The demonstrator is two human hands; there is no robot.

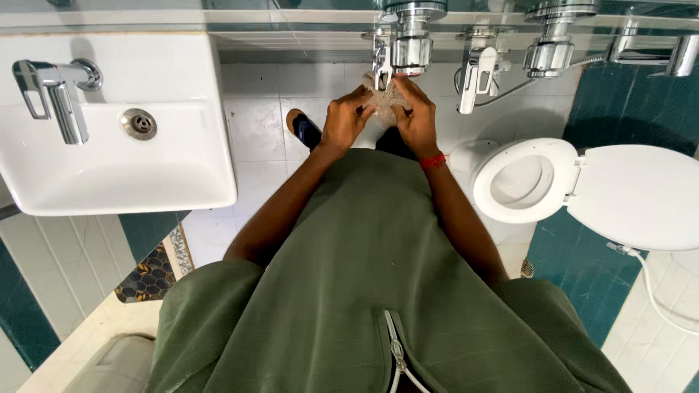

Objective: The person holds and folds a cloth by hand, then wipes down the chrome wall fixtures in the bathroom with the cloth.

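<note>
Scrub pad (384,98), a small beige scrubby thing, is bunched up between both hands right under the chrome tap (410,45) on the wall. The left hand (345,116) has its fingers curled onto the pad's left edge, and the right hand (416,116) is clenched on the other side; there's a red thread (432,161) on that wrist. Below the hands is a foot in a dark sandal (303,129) on the white floor tiles. White sink (109,124) sits off to the left, open toilet (524,180) to the right.
</note>
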